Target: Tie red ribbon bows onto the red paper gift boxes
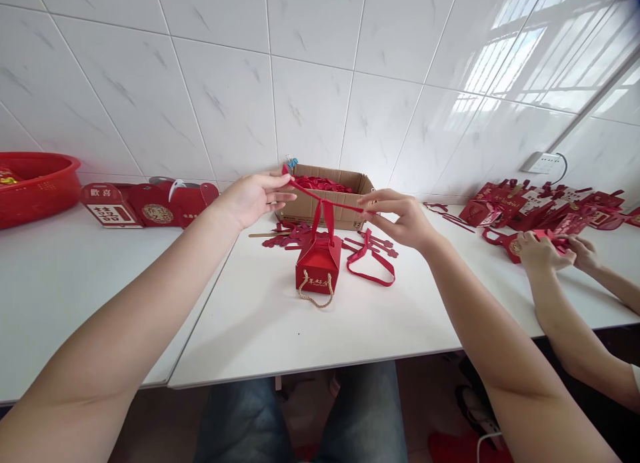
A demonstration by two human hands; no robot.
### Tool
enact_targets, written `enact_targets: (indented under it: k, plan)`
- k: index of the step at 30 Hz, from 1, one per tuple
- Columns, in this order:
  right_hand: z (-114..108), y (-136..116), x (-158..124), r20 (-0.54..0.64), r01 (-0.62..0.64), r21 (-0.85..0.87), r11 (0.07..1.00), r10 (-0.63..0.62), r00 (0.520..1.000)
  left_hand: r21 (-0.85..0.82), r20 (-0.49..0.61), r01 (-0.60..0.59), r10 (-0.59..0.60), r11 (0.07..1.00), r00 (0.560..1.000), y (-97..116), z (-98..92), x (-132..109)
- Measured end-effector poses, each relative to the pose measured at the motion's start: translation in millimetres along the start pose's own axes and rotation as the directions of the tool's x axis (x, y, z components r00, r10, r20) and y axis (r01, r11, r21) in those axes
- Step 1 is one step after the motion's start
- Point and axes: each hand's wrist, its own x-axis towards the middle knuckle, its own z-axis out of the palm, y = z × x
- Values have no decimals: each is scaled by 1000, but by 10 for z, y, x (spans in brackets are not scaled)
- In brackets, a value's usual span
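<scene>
A small red gift box (317, 274) with a gold rope handle (316, 303) stands upright on the white table. Red ribbon (327, 217) rises from its peaked top and spreads out to both sides above it. My left hand (257, 196) pinches one end of that ribbon between thumb and finger, the other fingers loosely spread. The opposite end is pinched in my right hand (397, 216), a little lower. Between the hands the ribbon is stretched, joined near the middle above the box. Another red ribbon loop (373, 276) lies on the table right of the box.
Behind the gift box, a cardboard box (300, 213) holds red ribbons, with flat red cut-outs (287, 237) in front. Folded red boxes (150, 204) and a red basin (40, 186) are at left. At right, a co-worker's hands (540, 253) handle a red box near finished ones (535, 206).
</scene>
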Motion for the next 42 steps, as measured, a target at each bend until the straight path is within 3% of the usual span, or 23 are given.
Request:
enact_targets:
  k: [3, 9, 18, 26, 42]
  plan:
    - [-7, 32, -245, 8, -91, 13, 996, 91, 996, -91, -25, 66, -68, 994, 997, -111, -169, -51]
    - [-65, 73, -686, 42, -297, 9, 955, 297, 954, -203, 23, 107, -104, 973, 994, -330, -451, -134]
    - [-118, 179, -1196, 39, -503, 43, 863, 501, 864, -166, -7, 159, -163, 973, 987, -519, -591, -177]
    - [-47, 215, -1344, 67, -572, 83, 816, 568, 820, -138, -72, 165, -176, 977, 982, -714, -711, -169]
    - [45, 261, -1560, 75, -681, 174, 711, 680, 729, -107, -73, 206, -215, 973, 974, -974, -841, -210]
